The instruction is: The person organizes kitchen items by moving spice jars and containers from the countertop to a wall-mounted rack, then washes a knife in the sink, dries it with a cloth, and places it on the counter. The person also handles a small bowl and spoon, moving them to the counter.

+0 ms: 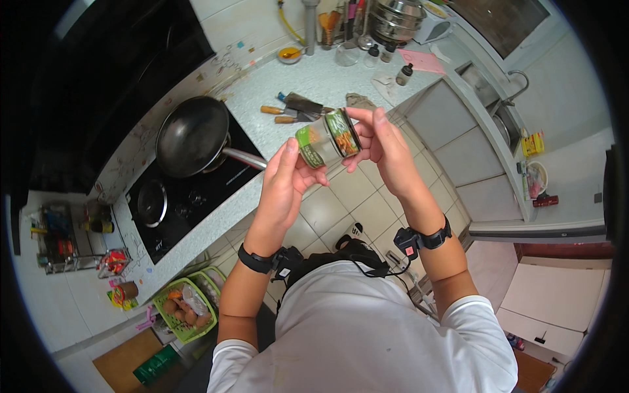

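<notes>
Between my two hands is a clear jar (322,142) with green printed labels, lying on its side above the counter's front edge. My left hand (291,172) holds its left end, thumb on top and fingers underneath. The dark-rimmed right end sits in the fingers of my right hand (376,140); a food picture shows on the label there. Just beyond the jar, a cleaver (303,103) and other wooden-handled blades (290,119) lie on the counter. A grey-brown cloth (360,101) lies near my right fingertips.
A black wok (194,137) sits on the cooktop, its handle (245,158) reaching past the counter edge near my left hand. A pot lid (152,202) lies on the cooktop. Bottles (404,74) and a bowl (289,55) stand further back. A green basket (209,326) is low at left.
</notes>
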The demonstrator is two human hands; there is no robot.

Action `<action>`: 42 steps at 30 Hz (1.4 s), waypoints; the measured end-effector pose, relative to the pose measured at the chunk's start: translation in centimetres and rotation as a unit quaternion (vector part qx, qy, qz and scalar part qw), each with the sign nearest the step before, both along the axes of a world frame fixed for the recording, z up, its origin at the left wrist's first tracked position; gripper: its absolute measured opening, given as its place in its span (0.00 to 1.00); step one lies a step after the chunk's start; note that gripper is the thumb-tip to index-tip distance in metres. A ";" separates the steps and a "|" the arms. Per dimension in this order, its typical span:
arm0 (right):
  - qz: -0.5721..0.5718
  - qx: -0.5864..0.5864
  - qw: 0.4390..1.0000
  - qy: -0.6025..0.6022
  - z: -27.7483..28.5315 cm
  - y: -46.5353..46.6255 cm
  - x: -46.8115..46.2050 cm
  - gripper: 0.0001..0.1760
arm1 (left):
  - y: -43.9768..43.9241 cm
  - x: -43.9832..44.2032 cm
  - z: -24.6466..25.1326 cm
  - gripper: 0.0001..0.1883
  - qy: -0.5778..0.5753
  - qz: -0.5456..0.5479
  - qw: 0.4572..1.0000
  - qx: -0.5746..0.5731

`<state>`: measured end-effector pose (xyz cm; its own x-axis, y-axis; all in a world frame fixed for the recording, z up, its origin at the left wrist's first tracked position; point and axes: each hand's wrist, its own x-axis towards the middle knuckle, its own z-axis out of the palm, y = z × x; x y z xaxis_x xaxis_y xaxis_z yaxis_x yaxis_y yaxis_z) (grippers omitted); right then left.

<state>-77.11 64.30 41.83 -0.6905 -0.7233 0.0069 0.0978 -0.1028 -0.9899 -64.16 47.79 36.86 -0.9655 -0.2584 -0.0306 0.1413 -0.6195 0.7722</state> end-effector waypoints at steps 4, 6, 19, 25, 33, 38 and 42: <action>-0.020 0.006 0.998 0.065 2.2 5.2 -4.6 0.31 | 4.6 -5.8 1.0 0.30 0.005 -0.051 0.996 0.067; -0.031 0.008 0.996 0.084 3.4 8.0 -7.2 0.30 | 7.3 -9.0 1.5 0.30 0.013 -0.080 0.992 0.099; -0.159 0.011 0.978 0.136 6.0 26.3 -19.5 0.24 | 24.8 -25.4 0.8 0.35 0.060 -0.262 0.938 0.218; -0.244 0.054 0.936 0.248 3.5 30.9 -23.5 0.29 | 28.7 -32.2 -0.4 0.30 0.106 -0.265 0.944 0.163; -0.269 0.110 0.928 0.235 1.9 34.6 -33.5 0.32 | 32.3 -43.2 -1.8 0.37 0.117 -0.202 0.972 0.038; -0.215 0.062 0.957 0.182 2.9 35.4 -42.6 0.37 | 33.4 -52.1 -1.2 0.37 0.149 -0.139 0.979 0.015; -0.208 0.054 0.957 0.194 4.9 34.5 -49.8 0.42 | 32.1 -60.4 1.7 0.45 0.196 -0.097 0.976 -0.020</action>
<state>-126.92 98.82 46.71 -0.8790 -0.3981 0.2624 -0.3070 0.0514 -0.9503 -124.52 79.93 38.57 -0.9317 -0.0641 0.3575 0.3145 -0.6349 0.7057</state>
